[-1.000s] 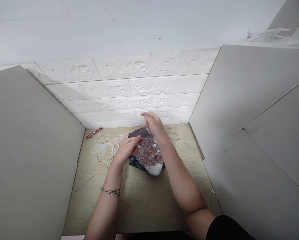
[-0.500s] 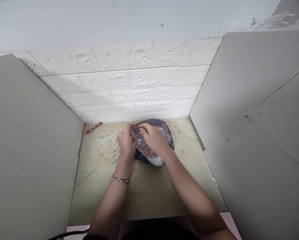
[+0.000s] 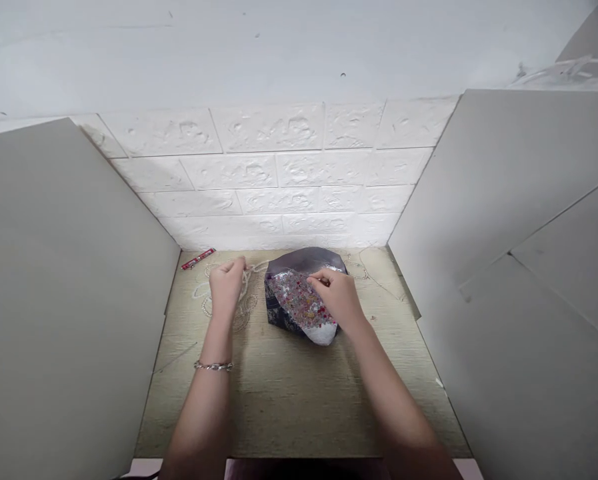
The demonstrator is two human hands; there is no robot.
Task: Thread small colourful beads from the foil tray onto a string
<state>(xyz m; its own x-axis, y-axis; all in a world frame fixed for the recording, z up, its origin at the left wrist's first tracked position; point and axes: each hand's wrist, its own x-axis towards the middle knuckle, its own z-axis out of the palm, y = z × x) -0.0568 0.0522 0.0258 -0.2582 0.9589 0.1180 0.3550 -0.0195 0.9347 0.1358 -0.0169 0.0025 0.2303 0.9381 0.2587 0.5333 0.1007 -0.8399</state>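
A dark cloth-like bag [image 3: 279, 313] sits at the back of the table with a mass of small pink, red and clear beads [image 3: 299, 300] in its open top. Over the beads, my right hand [image 3: 339, 297] is closed in a pinch. To the left of the bag, my left hand [image 3: 227, 288] is raised with its fingers closed. A faint thin thread [image 3: 286, 269] appears to run between the two hands. Behind and below my left hand lie pearl-like bead strings [image 3: 207, 309] and white loops, partly hidden by it.
A narrow red packet [image 3: 197, 259] lies at the back left of the wooden table [image 3: 299, 400]. More bead strings [image 3: 359, 269] lie right of the bag. Grey panels [image 3: 69, 280] stand on both sides, and a white brick-patterned wall [image 3: 279, 200] closes the back.
My hands, close together above the bag before, have moved apart. The left one went left over the bead strings; the right one moved right and nearer to me, above the beads. The view has shifted slightly.
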